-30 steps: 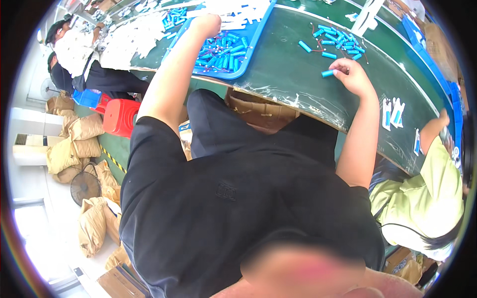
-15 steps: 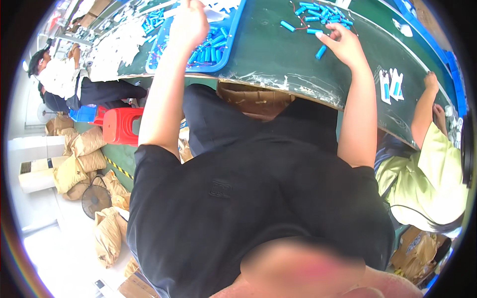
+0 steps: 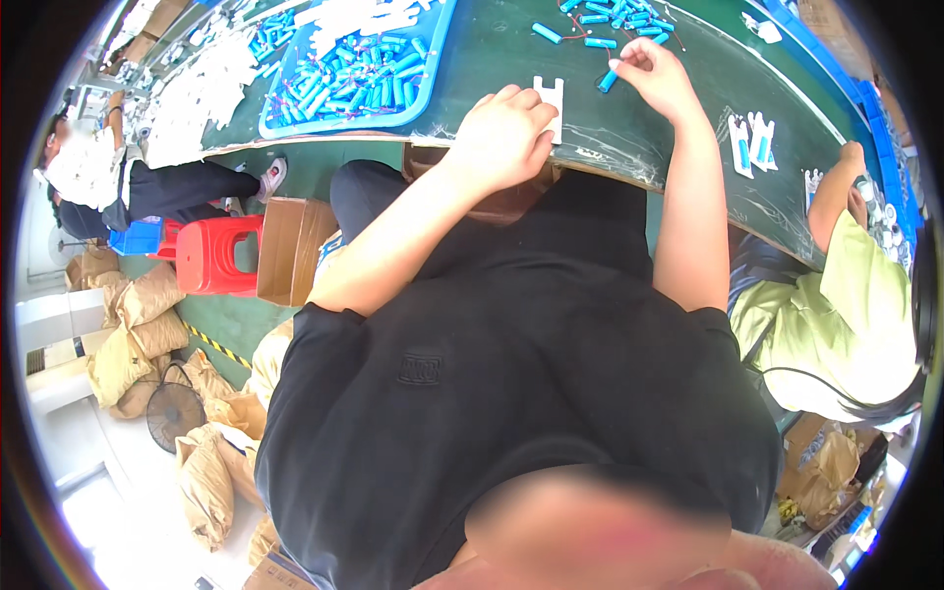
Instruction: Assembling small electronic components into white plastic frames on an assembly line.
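My left hand [image 3: 506, 136] is at the bench's near edge, its fingers closed on a flat white plastic piece [image 3: 552, 103] with notched ends; its lower part is hidden by the hand. My right hand [image 3: 657, 81] is to the right, thumb and forefinger pinched at the upper end of a blue cylindrical battery [image 3: 608, 82] that slants on the green surface. Just beyond it lies a pile of blue batteries [image 3: 629, 14] with thin red wires. To the left stands a blue tray [image 3: 430, 90] of similar batteries, with white plastic pieces on top.
White pieces holding blue batteries [image 3: 752, 145] lie right on the green bench [image 3: 501, 49]. A co-worker in a light green shirt [image 3: 836, 305] sits at the right. Left are another person [image 3: 88, 167], white parts [image 3: 202, 93], a red stool [image 3: 208, 258] and a cardboard box [image 3: 293, 251].
My left hand has come from above the tray to the near edge, now with a white plastic piece. My right hand's fingertips have closed in on the separate battery. The view has shifted slightly.
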The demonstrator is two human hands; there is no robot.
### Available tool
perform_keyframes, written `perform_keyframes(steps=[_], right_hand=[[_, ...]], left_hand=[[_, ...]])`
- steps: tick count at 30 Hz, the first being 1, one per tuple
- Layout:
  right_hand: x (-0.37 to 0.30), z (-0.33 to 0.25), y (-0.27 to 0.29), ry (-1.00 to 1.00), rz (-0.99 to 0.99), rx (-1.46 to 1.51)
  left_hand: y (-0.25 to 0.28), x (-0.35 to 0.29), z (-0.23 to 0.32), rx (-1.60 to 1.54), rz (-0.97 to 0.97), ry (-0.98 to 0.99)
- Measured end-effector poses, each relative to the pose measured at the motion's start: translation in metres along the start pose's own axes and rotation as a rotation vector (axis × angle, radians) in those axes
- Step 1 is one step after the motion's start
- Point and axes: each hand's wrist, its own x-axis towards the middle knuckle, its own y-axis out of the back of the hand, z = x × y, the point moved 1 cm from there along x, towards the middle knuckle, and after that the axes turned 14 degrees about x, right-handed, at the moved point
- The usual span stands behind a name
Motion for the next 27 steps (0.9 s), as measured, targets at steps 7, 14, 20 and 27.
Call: perform_keyframes(steps=[7, 14, 20, 27], right_hand=[[-0.029, -0.038, -0.024, 0.098, 0.003, -0.329], [-0.03, -0.039, -0.027, 0.142, -0.033, -0.329], [-0.03, -0.038, -0.023, 0.212, -0.034, -0.354], [-0.029, -0.042, -0.021, 0.039, -0.043, -0.191]], left_hand=[[0.007, 0.018, -0.017, -0.028, -0.191, -0.104], [0.005, 0.034, -0.017, 0.158, -0.345, -0.171], [0.0, 0.037, -0.021, 0.113, -0.082, -0.343], [-0.029, 0.039, -0.022, 0.039, 0.011, 0.033]])
